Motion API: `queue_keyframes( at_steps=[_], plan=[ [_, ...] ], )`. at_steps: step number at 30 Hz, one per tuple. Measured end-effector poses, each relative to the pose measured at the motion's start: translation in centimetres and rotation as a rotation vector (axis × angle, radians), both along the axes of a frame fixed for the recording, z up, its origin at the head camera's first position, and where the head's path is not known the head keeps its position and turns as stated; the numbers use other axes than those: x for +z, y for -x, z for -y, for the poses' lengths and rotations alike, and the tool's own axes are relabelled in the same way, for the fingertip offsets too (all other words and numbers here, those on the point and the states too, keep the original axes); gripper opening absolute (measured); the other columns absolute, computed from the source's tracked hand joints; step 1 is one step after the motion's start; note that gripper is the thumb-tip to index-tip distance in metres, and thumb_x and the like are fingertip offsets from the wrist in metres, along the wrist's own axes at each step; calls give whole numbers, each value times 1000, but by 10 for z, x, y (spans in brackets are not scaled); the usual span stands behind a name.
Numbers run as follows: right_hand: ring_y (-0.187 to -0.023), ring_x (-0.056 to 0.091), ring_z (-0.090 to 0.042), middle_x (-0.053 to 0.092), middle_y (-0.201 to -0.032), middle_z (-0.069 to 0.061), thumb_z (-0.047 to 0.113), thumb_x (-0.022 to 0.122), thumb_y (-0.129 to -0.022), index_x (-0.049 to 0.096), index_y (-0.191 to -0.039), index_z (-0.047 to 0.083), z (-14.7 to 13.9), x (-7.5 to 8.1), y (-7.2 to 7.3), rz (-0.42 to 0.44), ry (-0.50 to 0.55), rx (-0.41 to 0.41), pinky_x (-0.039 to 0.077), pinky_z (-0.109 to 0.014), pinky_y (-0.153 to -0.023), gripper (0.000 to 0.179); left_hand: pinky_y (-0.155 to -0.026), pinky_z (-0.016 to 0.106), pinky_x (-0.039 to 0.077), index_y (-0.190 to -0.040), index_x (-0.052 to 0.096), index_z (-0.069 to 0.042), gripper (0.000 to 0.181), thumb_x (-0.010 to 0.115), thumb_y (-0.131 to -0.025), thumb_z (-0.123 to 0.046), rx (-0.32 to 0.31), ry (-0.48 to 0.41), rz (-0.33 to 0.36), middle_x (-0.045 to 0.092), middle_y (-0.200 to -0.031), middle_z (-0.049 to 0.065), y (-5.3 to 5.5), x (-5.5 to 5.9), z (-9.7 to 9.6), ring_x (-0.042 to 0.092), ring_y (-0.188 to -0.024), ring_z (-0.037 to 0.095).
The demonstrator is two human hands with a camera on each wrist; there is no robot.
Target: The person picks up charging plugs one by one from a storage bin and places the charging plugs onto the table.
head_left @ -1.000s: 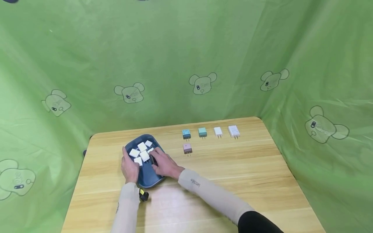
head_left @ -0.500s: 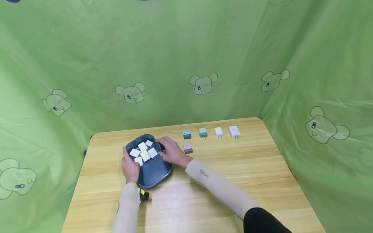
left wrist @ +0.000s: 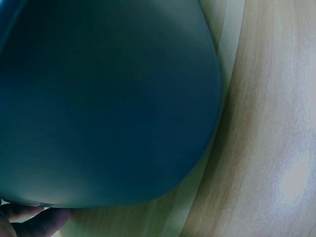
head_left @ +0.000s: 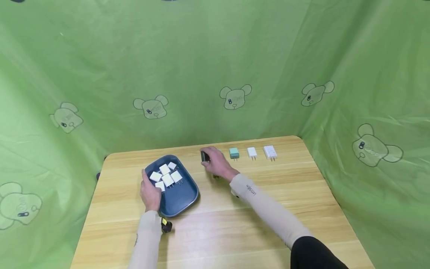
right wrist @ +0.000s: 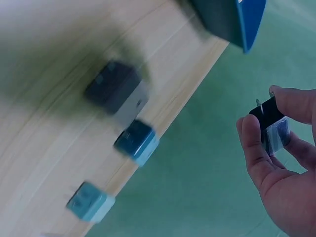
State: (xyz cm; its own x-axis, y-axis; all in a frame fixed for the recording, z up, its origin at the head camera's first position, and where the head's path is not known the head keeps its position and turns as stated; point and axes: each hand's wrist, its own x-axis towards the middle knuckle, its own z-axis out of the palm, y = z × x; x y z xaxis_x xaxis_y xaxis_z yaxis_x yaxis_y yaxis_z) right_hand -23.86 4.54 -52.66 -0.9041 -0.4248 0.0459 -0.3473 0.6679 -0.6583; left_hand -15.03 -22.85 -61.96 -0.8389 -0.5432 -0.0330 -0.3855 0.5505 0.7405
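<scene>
My right hand [head_left: 219, 163] pinches a black plug-in charger [head_left: 204, 156] between thumb and fingers, above the table at the back. In the right wrist view, the held charger [right wrist: 274, 126] shows two metal prongs and a shiny, paler half. Below that hand lie a pink-and-dark charger [right wrist: 118, 91] and a blue charger [right wrist: 137, 140]; in the head view the hand mostly covers them. My left hand [head_left: 150, 195] holds the left side of a dark blue tray [head_left: 183, 200], its thumb at the rim. Several white chargers [head_left: 167, 180] lie in the tray's far half.
To the right of my right hand, a teal charger [head_left: 234, 153], a white charger [head_left: 252, 152] and a larger white charger [head_left: 270, 151] lie in a row near the back edge of the wooden table [head_left: 262, 209]. A green curtain [head_left: 195, 67] hangs behind.
My right hand has lifted the black charger out of the tray and carried it right and back, over the blue and pink chargers. The left hand stays at the tray.
</scene>
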Motion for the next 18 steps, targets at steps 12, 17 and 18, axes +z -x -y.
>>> queue_keyframes(
  at_steps=[12, 17, 18],
  plan=[
    [-121, 59, -40, 56, -136, -23, 8, 71, -91, 50, -146, 3, -56, -12, 21, 37, -106, -70, 53, -53, -106, 59, -110, 63, 44, -164, 14, -15, 103, 60, -76, 12, 3, 7, 2, 53, -141, 34, 0, 0, 0, 54, -125, 53],
    [-118, 60, -40, 53, -137, -24, 7, 70, -91, 49, -146, 2, -72, -20, 25, 82, -141, -98, 55, -52, -104, 60, -109, 63, 44, -164, 14, -15, 102, 60, -77, 12, 2, 3, 1, 52, -141, 34, -1, 1, -2, 54, -124, 54],
    [-117, 60, -40, 53, -136, -24, 7, 70, -91, 48, -146, 2, -75, -21, 25, 94, -151, -101, 56, -51, -102, 60, -109, 63, 44, -164, 15, -15, 102, 60, -76, 12, 2, 5, 0, 52, -141, 34, -1, 1, -2, 55, -124, 54]
  ],
)
